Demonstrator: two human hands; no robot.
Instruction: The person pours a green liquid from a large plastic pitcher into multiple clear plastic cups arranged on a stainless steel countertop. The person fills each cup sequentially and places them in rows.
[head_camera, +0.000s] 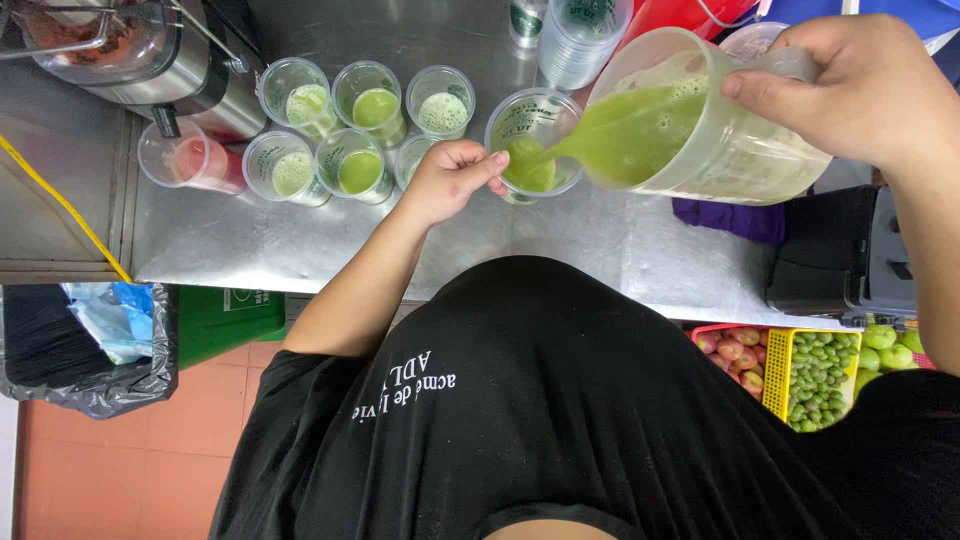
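Note:
My right hand (865, 90) grips the handle of a clear plastic pitcher (720, 140) that is tilted to the left. Green juice streams from its spout into a clear plastic cup (533, 140) on the steel counter (300, 240). My left hand (450, 178) holds that cup at its left side. To the left stand several more clear cups (372, 105) partly filled with green juice, and one cup of red juice (190, 160).
A steel juicer machine (150, 60) stands at the back left. A stack of unused cups (580, 35) is behind the pitcher. A purple cloth (730, 218) lies on the counter. Crates of fruit (815, 375) sit at lower right, a black-bagged bin (90, 350) at lower left.

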